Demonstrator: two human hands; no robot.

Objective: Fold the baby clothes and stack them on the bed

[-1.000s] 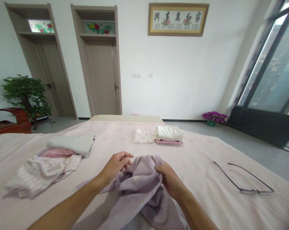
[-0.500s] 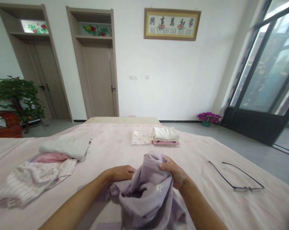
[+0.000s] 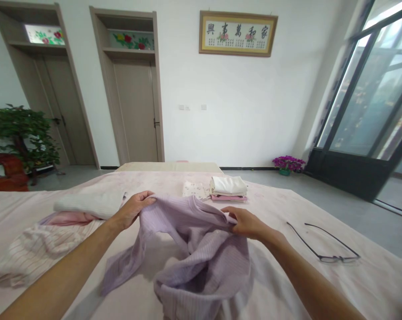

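Note:
Between my hands hangs a purple ribbed long-sleeved top (image 3: 201, 262), its upper edge stretched and its lower part bunched on the pink bed cover. My left hand (image 3: 137, 208) pinches the top at its left upper edge, where a sleeve hangs down. Closed around the right upper edge is my right hand (image 3: 245, 222). The white lettering on the top's front is out of sight in the folds. Just beyond the top lie a small printed cloth (image 3: 191, 189) and a stack of folded clothes (image 3: 228, 186), white uppermost and pink below.
Left of my arm lies a loose pile with a striped garment (image 3: 37, 253), a pink cloth (image 3: 72, 218) and a pale grey-white garment (image 3: 87, 204). Black-framed glasses (image 3: 337, 258) rest on the bed cover (image 3: 280, 209) at the right. Purple flowers (image 3: 288, 163) stand on the floor beyond.
My left hand has moved up and left, and my right hand slightly to the right. The bunched purple top is now spread between them, with one sleeve hanging down.

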